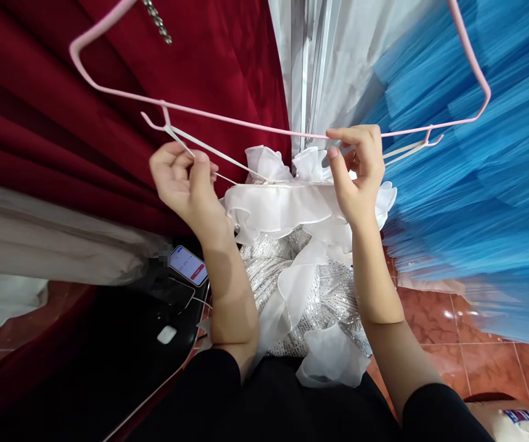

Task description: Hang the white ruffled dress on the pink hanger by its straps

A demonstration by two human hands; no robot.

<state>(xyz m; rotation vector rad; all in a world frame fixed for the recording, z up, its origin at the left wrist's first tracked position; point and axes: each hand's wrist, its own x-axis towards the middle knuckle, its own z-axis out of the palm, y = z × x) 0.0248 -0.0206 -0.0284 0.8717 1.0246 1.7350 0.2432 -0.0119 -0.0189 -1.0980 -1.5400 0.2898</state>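
A white ruffled dress point(287, 205) with a silver sequined body hangs from a pink clothes hanger point(246, 124) by thin white straps, each looped over a small side hook. My left hand point(184, 178) pinches the left strap point(221, 153) just below its hook, fingers curled in. On the right, my right hand point(361, 169) is at the hanger's lower bar, its index finger laid along the bar and its thumb bent below. Part of the bar is hidden behind those fingers. The right strap point(402, 151) runs from behind my right hand to the other hook.
Dark red fabric point(227, 67) hangs at left, and blue tulle point(467, 184) at right. A lit phone point(188, 265) and a small white case point(167, 334) lie on a black surface point(121, 350). Reddish floor tiles point(490, 368) show at lower right.
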